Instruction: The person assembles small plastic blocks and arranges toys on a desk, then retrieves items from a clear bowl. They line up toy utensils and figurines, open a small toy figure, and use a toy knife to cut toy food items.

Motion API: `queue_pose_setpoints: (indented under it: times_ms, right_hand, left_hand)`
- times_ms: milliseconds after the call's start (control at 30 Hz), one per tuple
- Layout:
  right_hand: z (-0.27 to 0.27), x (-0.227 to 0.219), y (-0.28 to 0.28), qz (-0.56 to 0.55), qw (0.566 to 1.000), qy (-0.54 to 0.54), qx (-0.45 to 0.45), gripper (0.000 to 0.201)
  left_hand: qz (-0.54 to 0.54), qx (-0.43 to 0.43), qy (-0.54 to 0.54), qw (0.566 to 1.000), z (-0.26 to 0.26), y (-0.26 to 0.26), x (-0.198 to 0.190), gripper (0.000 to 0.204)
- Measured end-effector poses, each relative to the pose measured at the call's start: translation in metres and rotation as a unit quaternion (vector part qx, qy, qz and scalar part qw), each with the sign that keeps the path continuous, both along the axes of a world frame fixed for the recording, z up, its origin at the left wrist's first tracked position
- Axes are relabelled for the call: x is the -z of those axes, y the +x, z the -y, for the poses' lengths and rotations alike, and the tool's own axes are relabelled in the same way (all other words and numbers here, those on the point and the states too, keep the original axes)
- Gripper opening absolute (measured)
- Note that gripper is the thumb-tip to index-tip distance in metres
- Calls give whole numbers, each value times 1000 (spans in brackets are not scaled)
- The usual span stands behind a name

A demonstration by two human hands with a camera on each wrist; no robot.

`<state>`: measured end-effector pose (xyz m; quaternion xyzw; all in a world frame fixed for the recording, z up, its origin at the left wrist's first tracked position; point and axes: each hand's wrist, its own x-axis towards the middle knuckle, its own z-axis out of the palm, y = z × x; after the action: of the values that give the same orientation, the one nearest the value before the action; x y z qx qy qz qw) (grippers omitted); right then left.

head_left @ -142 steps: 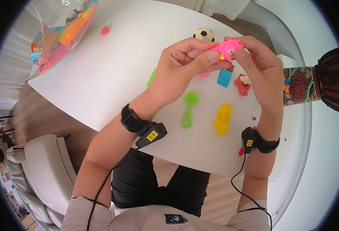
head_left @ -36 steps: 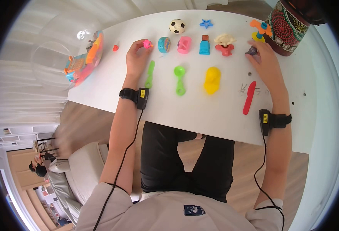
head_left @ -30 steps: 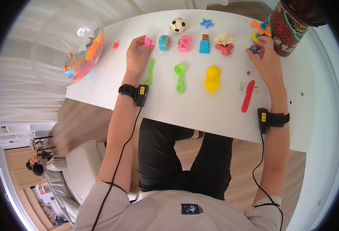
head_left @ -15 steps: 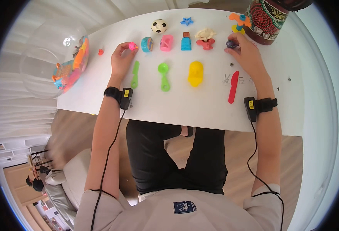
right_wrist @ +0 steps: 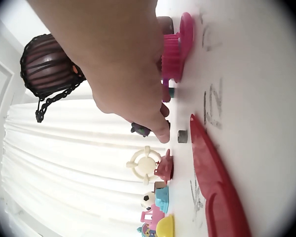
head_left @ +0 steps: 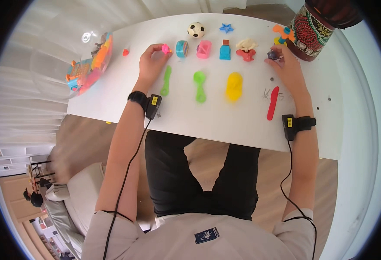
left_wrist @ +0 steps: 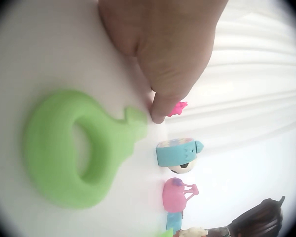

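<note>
My left hand [head_left: 151,64] is at the left of the white table, thumb and fingers around a small pink toy animal [head_left: 166,48]. In the left wrist view the pink toy [left_wrist: 177,108] shows partly behind a finger. On the right, my right hand [head_left: 290,69] pinches a small dark toy figure [head_left: 273,55], which the fingers partly hide in the right wrist view. Near the left hand stand a blue round toy [head_left: 182,49] and a green plastic knife [head_left: 166,80]. An orange-and-blue toy [head_left: 283,34] is just beyond the right hand.
Between the hands are a pink toy [head_left: 204,49], a blue bottle-shaped toy [head_left: 225,50] and a red toy [head_left: 246,54]. Closer in lie a green spoon [head_left: 199,86], a yellow mould [head_left: 234,86] and a red knife [head_left: 272,103]. A patterned drum [head_left: 309,32] stands at the right.
Earlier, both hands held the pink toy up together. Since then the left hand has brought it down to the table's left, and the right hand has moved to the dark figure. Lately both hands stay nearly still.
</note>
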<state>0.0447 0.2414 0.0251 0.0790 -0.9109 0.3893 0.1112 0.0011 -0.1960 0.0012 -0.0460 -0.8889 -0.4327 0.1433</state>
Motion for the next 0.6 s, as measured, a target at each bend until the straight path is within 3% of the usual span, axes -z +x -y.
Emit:
queue_pose_setpoints:
  times_ms: [300, 600]
  right_hand:
    - [-7, 15, -8, 9, 1000, 17, -16, 53]
    - [-6, 4, -2, 4, 999, 22, -30, 52]
  left_hand:
    - [11, 21, 9, 1000, 6, -2, 2, 39]
    - [36, 15, 17, 999, 1, 2, -6, 47]
